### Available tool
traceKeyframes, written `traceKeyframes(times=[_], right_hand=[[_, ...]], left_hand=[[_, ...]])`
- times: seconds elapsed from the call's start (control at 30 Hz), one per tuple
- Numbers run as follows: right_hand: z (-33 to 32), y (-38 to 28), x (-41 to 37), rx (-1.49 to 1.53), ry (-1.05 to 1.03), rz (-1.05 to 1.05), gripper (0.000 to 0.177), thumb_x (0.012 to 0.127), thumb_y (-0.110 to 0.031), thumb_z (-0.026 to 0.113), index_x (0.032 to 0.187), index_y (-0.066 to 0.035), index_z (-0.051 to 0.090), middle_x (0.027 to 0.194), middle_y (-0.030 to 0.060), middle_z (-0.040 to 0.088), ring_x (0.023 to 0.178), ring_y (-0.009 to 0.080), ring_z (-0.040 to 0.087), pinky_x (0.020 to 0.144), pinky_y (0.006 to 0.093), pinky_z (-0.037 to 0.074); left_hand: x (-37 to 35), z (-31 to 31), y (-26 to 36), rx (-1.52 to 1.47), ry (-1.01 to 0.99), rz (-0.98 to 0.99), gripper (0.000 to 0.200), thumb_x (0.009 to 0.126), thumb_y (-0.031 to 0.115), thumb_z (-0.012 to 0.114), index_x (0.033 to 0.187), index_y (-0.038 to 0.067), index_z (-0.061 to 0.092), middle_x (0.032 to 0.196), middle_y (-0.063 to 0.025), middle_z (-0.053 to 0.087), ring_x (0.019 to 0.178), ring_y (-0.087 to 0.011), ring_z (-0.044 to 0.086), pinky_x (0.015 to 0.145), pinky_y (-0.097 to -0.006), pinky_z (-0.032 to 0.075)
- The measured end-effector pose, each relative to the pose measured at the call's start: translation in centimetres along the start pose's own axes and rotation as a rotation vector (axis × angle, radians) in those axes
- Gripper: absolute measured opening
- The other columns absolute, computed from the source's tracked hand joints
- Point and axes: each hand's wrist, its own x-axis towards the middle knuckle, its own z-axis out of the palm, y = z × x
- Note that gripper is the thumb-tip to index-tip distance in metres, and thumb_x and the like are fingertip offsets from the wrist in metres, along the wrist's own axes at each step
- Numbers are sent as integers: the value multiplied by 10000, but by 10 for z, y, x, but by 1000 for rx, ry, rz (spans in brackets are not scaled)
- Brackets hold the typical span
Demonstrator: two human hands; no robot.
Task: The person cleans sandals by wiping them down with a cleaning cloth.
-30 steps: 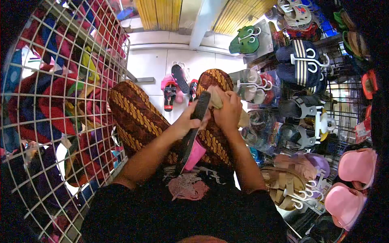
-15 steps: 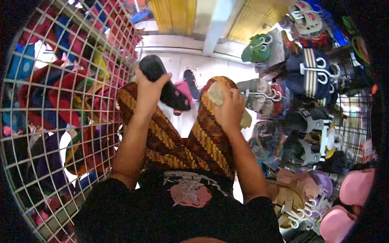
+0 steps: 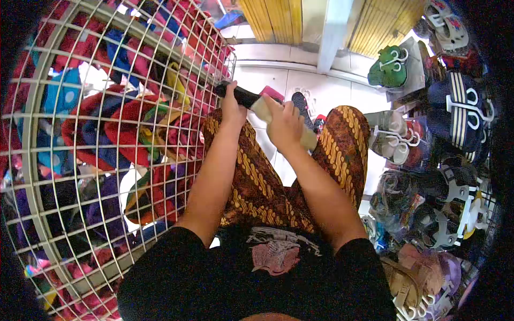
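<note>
My left hand grips a black sandal over my left knee, with the sandal seen nearly edge-on. In my right hand is a pale yellowish cloth, pressed at the sandal's near end; more of the cloth hangs below the palm. Past the hands, a dark sandal rests on the white floor, and a pink item shows just behind the right hand's fingers.
A wire grid with colourful footwear behind it rises at the left. On the right hang green sandals, navy striped sandals and tan ones on white hangers. Yellow slatted panels stand ahead.
The view has turned left. The black sandal has tilted from sole-like broad view to edge-on, and my right hand with the cloth has moved from my right knee to the sandal.
</note>
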Motion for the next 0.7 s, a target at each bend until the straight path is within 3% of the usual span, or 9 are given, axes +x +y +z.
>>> traceKeyframes(times=[0.07, 0.2, 0.27, 0.37, 0.4, 0.47, 0.53, 0.63, 0.7], right_hand=[[11, 14, 9, -61, -17, 49, 628, 782, -77, 624, 1353, -327, 544, 1070, 168, 516, 987, 371, 547, 836, 534, 439], [31, 35, 35, -64, -52, 89, 608, 788, -77, 619, 1338, -326, 550, 1065, 182, 514, 967, 364, 553, 822, 526, 446], [30, 36, 34, -47, -56, 9, 633, 778, -80, 624, 1353, -329, 532, 1072, 181, 510, 978, 367, 550, 826, 522, 448], [28, 23, 25, 13, -17, -153, 688, 763, -77, 618, 1385, -346, 503, 1090, 174, 497, 1018, 375, 533, 828, 510, 453], [21, 21, 24, 10, -84, -54, 717, 764, -91, 618, 1415, -354, 472, 1096, 167, 495, 1034, 371, 526, 854, 498, 452], [31, 39, 26, -54, -116, 90, 722, 771, -109, 625, 1427, -353, 451, 1109, 169, 494, 1059, 373, 525, 883, 499, 447], [33, 53, 34, -65, -248, 300, 710, 777, -159, 651, 1428, -342, 436, 1137, 164, 494, 1104, 378, 517, 916, 509, 436], [17, 48, 35, 58, -137, 376, 675, 780, -187, 676, 1402, -331, 458, 1138, 160, 501, 1108, 388, 522, 910, 497, 442], [25, 45, 32, 3, 23, 294, 675, 780, -196, 703, 1398, -315, 457, 1144, 161, 510, 1091, 376, 535, 915, 496, 443]], left_hand=[[13, -11, -8, 36, 127, 90, 343, 811, 239, 710, 1095, 122, 557, 997, -55, 580, 861, -201, 596, 700, -370, 537], [23, -9, 1, -188, 21, 127, 369, 785, 234, 718, 1091, 103, 558, 979, -59, 573, 846, -212, 591, 706, -373, 537], [16, -5, -8, 58, 69, 236, 330, 787, 201, 711, 1058, 103, 549, 954, -57, 576, 815, -211, 601, 692, -367, 537], [27, -9, -13, 77, 71, 172, 349, 788, 179, 705, 1083, 100, 536, 935, -51, 581, 819, -208, 623, 696, -362, 541], [33, -12, -15, 2, 8, 141, 354, 785, 168, 701, 1091, 94, 539, 929, -57, 587, 815, -206, 628, 694, -351, 541], [90, -70, -35, 332, 16, 383, 328, 796, 186, 691, 1078, 91, 552, 924, -56, 595, 797, -212, 629, 688, -356, 541], [23, -3, 3, -130, 163, 71, 284, 828, 262, 664, 1044, 99, 575, 923, -59, 608, 818, -229, 623, 704, -362, 536], [19, 1, 6, -108, 212, 122, 302, 856, 343, 634, 1028, 102, 578, 923, -62, 616, 864, -237, 615, 752, -380, 531], [19, 1, 9, -180, 168, 134, 300, 871, 363, 609, 1014, 102, 568, 930, -72, 609, 879, -242, 610, 778, -400, 524]])
